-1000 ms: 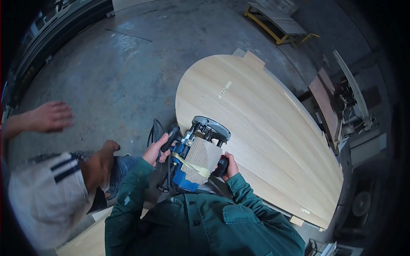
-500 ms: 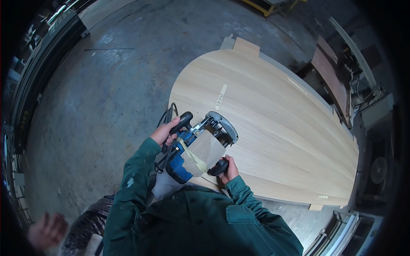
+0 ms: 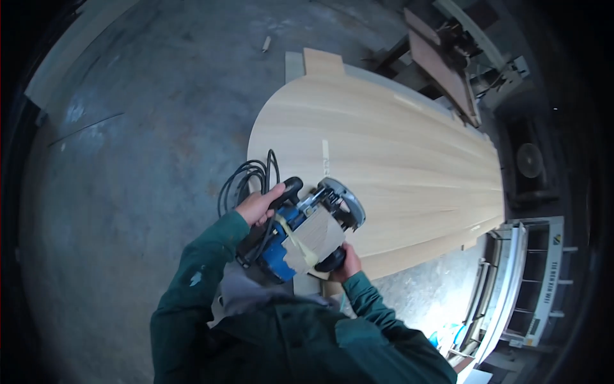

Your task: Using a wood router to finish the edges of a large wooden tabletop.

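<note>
Blue and black, a power tool (image 3: 277,258) sits at the centre of our view, tilted on its side in front of our chest, between our two hands. Our left grip (image 3: 257,206) is wrapped around its left handle (image 3: 291,186), with the thumb lying along the top. Our right grip (image 3: 350,262) is closed around the black knob (image 3: 331,260) on the other side, partly hidden behind it. The tool's round grey base (image 3: 348,201) points away from us, up and to the right. A piece of wood-grained sheet (image 3: 321,233) covers much of the tool's body, bound there by a pale yellow strap (image 3: 302,248). Loops of black cable (image 3: 253,168) hang just beside our left grip. Beyond the tool, a large pale wooden board (image 3: 416,166) stretches to the right, its rounded end nearest the tool; we cannot tell whether the two touch. One narrow light strip (image 3: 325,155) lies on the board, near the tool's base, and a flat rectangular piece (image 3: 324,62) juts out from its far edge. We wear dark green sleeves (image 3: 201,256), the left one marked with a white smear. Around us spreads a worn grey concrete floor (image 3: 141,211), with a thin rod (image 3: 86,130) lying at the left. A round fan (image 3: 529,160) shows dimly at the far right.
</note>
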Available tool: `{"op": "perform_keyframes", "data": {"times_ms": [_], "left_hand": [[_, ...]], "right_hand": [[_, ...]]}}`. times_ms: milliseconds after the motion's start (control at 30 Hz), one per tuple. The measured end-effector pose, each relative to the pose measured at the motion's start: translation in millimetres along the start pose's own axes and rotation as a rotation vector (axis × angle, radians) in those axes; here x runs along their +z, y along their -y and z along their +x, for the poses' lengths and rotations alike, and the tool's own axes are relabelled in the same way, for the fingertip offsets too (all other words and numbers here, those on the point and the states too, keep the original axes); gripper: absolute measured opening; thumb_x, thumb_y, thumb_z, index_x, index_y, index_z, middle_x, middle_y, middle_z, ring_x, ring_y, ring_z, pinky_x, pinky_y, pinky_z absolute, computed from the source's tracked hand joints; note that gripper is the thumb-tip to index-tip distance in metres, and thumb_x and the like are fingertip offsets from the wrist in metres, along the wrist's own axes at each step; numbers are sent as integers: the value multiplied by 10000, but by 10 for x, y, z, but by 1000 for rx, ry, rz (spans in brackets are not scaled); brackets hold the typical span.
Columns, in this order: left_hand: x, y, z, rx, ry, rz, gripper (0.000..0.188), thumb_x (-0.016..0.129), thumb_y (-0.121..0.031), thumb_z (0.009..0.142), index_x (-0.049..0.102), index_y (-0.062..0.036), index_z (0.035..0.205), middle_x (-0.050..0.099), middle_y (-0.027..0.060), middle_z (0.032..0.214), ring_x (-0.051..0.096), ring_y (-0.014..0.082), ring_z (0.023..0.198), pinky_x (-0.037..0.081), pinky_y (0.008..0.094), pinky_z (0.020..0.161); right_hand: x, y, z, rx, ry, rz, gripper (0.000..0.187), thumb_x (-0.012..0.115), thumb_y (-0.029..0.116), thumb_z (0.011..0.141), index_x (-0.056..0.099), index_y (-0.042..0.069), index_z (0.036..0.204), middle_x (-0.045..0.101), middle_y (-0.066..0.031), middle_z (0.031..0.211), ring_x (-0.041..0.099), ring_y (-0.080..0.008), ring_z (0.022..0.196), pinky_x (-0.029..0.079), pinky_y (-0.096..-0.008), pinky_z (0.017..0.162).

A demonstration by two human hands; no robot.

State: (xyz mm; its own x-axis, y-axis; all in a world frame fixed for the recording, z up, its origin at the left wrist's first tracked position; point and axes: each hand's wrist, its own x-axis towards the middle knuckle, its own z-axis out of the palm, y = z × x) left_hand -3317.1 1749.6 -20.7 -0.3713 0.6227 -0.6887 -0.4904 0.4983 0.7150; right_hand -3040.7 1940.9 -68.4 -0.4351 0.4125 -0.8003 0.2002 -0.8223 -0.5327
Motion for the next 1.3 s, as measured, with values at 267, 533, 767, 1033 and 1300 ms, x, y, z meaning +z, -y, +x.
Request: {"op": "perform_keyframes", "data": {"times_ms": [267, 533, 767, 1033, 1300], "left_hand": [[-86, -378, 238, -42, 203, 90, 635, 455, -715, 843, 623, -103, 817, 408, -52, 544, 339, 50, 411, 262, 227, 397], [153, -790, 616, -131, 312, 109, 544, 519, -666, 844, 586, -135, 748, 387, -71, 516, 316, 30, 385, 238, 201, 366], [312, -987, 768, -156, 351, 201, 524, 530, -620, 869, 516, -132, 677, 448, -63, 523, 348, 12, 370, 264, 168, 338], [-338, -954, 482, 213, 62, 85, 246, 629, -313, 902, 591, -85, 985, 472, -52, 583, 374, 49, 423, 296, 212, 403], [-1967, -493, 316, 351, -283, -657, 190, 642, -264, 900, 528, -129, 828, 395, -64, 554, 373, 55, 451, 288, 219, 426]], "right_hand": [[175, -391, -156, -308, -325, -124, 335, 546, 306, 903, 589, -18, 981, 606, -81, 902, 574, -189, 865, 467, -326, 821], [151, -735, -192, -521, -230, -379, 316, 477, 304, 966, 586, 9, 1003, 588, -72, 969, 517, -144, 929, 405, -272, 879], [81, -611, -492, -520, -171, -565, 336, 626, 232, 895, 585, 7, 1142, 584, -108, 1117, 575, -170, 939, 455, -281, 848], [225, 105, -952, -690, -46, -707, 127, 621, 91, 874, 638, -10, 949, 634, -122, 903, 597, -162, 794, 481, -265, 691], [1549, 684, -867, -1312, -142, -1318, 256, 632, 18, 793, 611, -4, 1048, 602, -172, 1083, 576, -345, 995, 446, -393, 896]]}}
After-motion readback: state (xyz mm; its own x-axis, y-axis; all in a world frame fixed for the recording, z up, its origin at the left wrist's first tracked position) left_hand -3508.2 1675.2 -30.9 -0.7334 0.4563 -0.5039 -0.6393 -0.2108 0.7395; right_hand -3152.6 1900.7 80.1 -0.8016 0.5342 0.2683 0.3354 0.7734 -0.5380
